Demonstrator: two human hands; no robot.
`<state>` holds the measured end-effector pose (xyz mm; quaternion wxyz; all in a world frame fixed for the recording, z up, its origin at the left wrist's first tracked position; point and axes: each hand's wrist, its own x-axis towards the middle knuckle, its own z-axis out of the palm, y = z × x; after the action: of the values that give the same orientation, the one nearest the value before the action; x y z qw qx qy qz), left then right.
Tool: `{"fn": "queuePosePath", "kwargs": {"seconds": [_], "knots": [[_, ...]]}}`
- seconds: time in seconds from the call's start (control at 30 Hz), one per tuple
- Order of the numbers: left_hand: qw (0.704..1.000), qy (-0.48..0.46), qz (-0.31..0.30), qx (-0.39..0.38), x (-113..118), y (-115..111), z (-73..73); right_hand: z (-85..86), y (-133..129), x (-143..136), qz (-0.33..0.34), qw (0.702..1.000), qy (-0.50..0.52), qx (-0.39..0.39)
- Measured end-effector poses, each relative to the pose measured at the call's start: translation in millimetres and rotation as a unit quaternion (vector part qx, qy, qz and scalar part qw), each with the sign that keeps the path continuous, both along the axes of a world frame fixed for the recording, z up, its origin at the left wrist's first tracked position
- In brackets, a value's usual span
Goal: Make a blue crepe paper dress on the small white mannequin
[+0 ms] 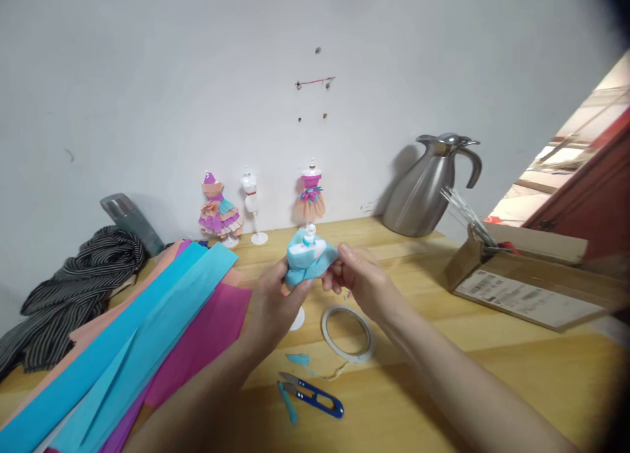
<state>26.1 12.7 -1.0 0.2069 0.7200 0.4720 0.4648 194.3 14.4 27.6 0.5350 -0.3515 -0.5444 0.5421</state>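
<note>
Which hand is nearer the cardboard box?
Right. The right hand, at the blue-wrapped mannequin, is left of the cardboard box; the left hand is farther left.

the left hand (274,299), right hand (364,279) and both forearms (445,364) are bare.

Table (516,381) wood, smooth, slight sheen. Jug (418,194) brushed metal, satin-shiny. Snips (315,395): metal blades, glossy handle. Sheets (147,328) matt paper, lightly creased. Wrap (299,274) same sort of matt paper, softly crumpled, around smooth white plastic form (310,232). Scarf (88,272) woven cloth, matt, rumpled. Box (526,269) matt cardboard, smooth paper label (526,300). Wall (197,65) matt, scuffed. Bottle (132,223) probably plastic, smooth; blurry there.
</note>
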Motion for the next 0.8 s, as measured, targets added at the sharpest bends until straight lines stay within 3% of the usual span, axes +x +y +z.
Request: {"fn": "queuePosePath", "kwargs": {"seconds": [0.1,0.33,0.53,0.67,0.8], "knots": [[1.0,0.018,-0.012,0.017,1.5,-1.9,1.2,2.6,5.4,6.1,-0.02,0.999,0.017,-0.018],[0.999,-0.002,-0.04,0.031,5.7,-6.8,0.6,17.3,-1.7,10.9,-0.088,0.992,-0.08,0.038],[0.999,-0.008,-0.037,0.012,5.0,-6.6,-1.3,24.5,-18.3,5.0,-0.153,0.974,-0.103,0.133],[0.999,-0.016,-0.028,0.022,5.2,-5.8,-1.8,20.9,-22.4,5.0,-0.168,0.961,-0.114,0.187],[1.0,-0.013,0.011,0.014,5.5,-6.0,0.2,6.9,-14.2,7.0,-0.156,0.962,-0.071,0.211]]}}
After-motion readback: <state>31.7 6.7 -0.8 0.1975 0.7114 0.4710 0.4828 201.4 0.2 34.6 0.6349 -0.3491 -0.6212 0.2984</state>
